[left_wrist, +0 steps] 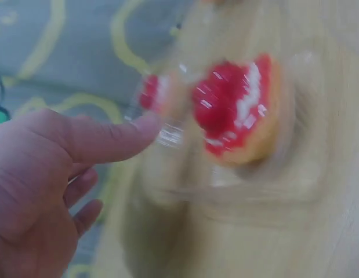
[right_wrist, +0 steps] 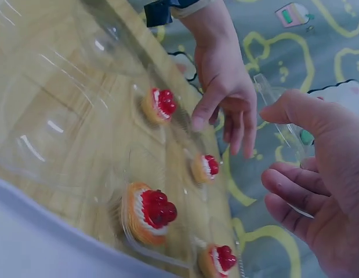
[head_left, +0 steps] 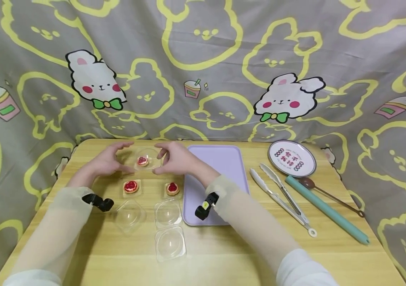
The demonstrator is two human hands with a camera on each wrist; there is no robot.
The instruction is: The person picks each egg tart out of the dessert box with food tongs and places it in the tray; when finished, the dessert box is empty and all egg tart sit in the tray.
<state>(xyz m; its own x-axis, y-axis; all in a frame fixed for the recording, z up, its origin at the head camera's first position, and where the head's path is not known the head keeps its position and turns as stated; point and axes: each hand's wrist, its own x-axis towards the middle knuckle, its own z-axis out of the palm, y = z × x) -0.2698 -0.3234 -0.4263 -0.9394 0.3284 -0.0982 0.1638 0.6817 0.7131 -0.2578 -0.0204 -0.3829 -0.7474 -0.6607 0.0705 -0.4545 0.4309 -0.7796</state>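
Note:
A clear plastic lid [head_left: 149, 154] is pinched between the thumb and fingers of my right hand [head_left: 178, 159]; its edge shows in the right wrist view [right_wrist: 283, 124]. Behind the lid in the head view appears a red-topped tart [head_left: 142, 161]. My left hand [head_left: 108, 159] is to the left of the lid, thumb and fingers spread, holding nothing I can see. Nearer stand two more tarts, left [head_left: 131, 187] and right [head_left: 172, 189], each on a clear square base. The right wrist view adds another tart [right_wrist: 220, 260], hidden in the head view.
Three clear lids, one at left [head_left: 129, 216] and two at right [head_left: 168, 213], lie in front. A lilac tray [head_left: 213, 153] is right of them. Farther right are tongs [head_left: 281, 194], a plate [head_left: 291, 159], a green rod [head_left: 326, 208] and a brown ladle [head_left: 308, 182].

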